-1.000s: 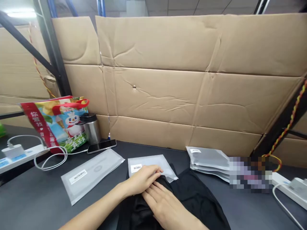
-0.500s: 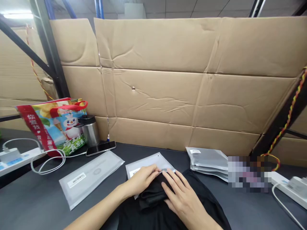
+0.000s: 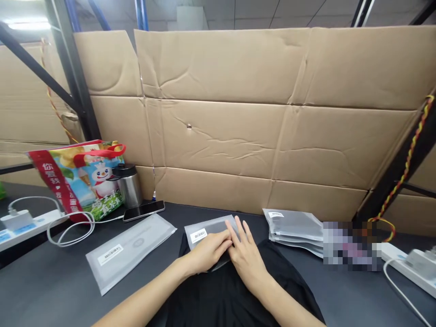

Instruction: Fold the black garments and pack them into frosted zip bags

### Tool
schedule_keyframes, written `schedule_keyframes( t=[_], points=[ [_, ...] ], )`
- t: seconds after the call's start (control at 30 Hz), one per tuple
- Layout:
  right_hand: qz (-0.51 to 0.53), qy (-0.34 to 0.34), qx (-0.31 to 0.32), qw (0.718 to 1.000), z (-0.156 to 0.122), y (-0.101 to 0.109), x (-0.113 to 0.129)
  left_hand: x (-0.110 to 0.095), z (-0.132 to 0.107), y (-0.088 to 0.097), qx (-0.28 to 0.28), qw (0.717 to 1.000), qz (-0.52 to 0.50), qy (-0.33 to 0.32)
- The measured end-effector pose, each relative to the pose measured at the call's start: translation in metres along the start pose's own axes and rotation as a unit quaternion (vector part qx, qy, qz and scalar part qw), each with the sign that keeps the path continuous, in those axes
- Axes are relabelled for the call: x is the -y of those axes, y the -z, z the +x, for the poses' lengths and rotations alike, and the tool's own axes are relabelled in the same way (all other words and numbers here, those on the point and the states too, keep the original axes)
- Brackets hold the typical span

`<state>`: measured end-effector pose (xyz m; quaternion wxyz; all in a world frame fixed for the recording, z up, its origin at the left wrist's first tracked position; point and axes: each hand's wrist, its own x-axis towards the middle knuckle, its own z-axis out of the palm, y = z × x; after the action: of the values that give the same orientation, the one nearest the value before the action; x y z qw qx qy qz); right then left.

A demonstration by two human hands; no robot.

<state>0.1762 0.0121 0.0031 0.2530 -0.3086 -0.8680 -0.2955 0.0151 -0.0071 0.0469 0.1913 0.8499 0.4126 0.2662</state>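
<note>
Two bare hands over a dark worktop (image 3: 37, 290), viewed from above. Curled the left hand (image 3: 210, 250) in from the left side, fingertips bunched in a narrow grip at a frosted plastic pouch (image 3: 214, 225); could not tell whether any of the film was pinched there. Spread the right hand (image 3: 250, 263) wide beside it, fingers fanned out over the right end of the pouch, thumb right next to the left fingertips. Found the pouch at the middle of the worktop, white barcode label (image 3: 198, 235) facing up near its left corner, the rest partly hidden by the hands. Saw black cloth (image 3: 218, 299) under the hands and forearms, loosely spread and running off the bottom edge of the view. Noted a second labelled pouch (image 3: 131, 252) lying flat and slanted to the left, well apart from both hands. Beyond it, saw a phone (image 3: 143, 211) with a white cable (image 3: 73, 227) attached, then a steel flask (image 3: 132, 188) with a black lid, just beside a bright bag (image 3: 90, 181) showing a snowman. To the right, saw a stack of similar pouches (image 3: 296, 231) next to a pixelated patch. Behind everything, noted a tall, creased cardboard panel (image 3: 221, 136)
</note>
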Motion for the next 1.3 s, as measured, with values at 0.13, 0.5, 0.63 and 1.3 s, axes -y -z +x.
schedule_keyframes(
  t=[0.13,0.5,0.63,1.3],
  points=[
    [-0.002,-0.034,0.007,0.999,0.005,-0.012,-0.001,0.002,-0.001,0.001,-0.003,1.0,0.008,0.01],
    [0.166,-0.072,0.074,0.981,-0.039,0.021,-0.043,0.028,-0.055,0.002,0.071,0.977,0.196,-0.035],
    [0.214,-0.093,0.128,0.964,-0.047,0.011,-0.05,0.027,-0.053,0.011,0.101,0.972,0.206,-0.054],
    [0.196,-0.082,0.115,0.97,-0.059,0.012,-0.055,-0.021,0.037,-0.067,-0.002,0.91,0.398,-0.117]
  ],
)
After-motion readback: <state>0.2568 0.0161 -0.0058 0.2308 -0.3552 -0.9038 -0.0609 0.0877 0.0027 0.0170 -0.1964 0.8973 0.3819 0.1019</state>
